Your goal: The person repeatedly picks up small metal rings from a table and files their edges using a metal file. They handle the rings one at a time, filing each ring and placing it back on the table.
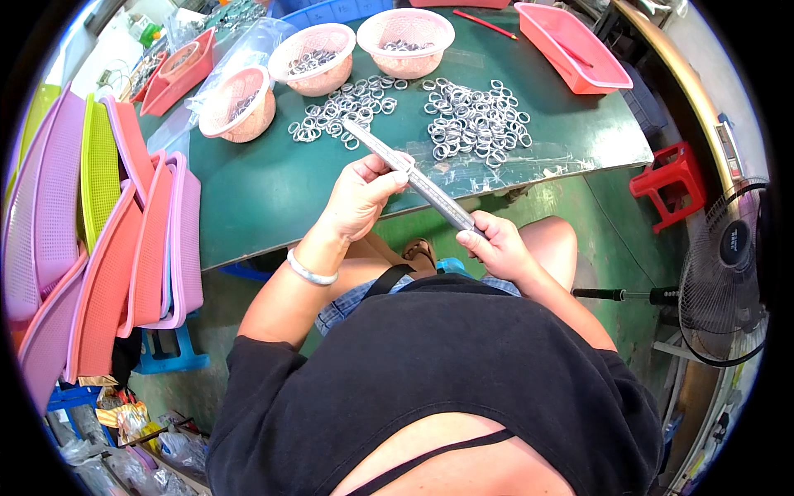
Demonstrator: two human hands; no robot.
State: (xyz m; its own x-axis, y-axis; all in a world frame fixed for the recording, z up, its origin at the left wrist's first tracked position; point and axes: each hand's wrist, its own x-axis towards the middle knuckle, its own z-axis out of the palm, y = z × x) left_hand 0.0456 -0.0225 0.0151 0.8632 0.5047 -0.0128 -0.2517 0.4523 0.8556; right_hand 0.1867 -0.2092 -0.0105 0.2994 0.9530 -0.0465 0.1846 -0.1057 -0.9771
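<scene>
A long, tapered grey metal ring mandrel [442,201] slants over the table's near edge, its thin tip up and to the left. Its thick lower end is gripped by my right hand [499,246], fingers wrapped round it. My left hand [364,194] pinches at the middle of the shaft, where a silver ring [407,162] appears to sit around it; the fingers partly hide it. Beyond the tip lies a loose pile of silver rings [351,106]. A bigger, denser heap of rings [471,124] is on the right.
Three pink baskets [321,81] with rings stand behind the piles on the green table [240,194]. A pink tray [571,50] and a red pen [486,25] lie at the far right. Stacked colored baskets [149,248] rise at left; a red stool [674,186] and fan [728,273] stand at right.
</scene>
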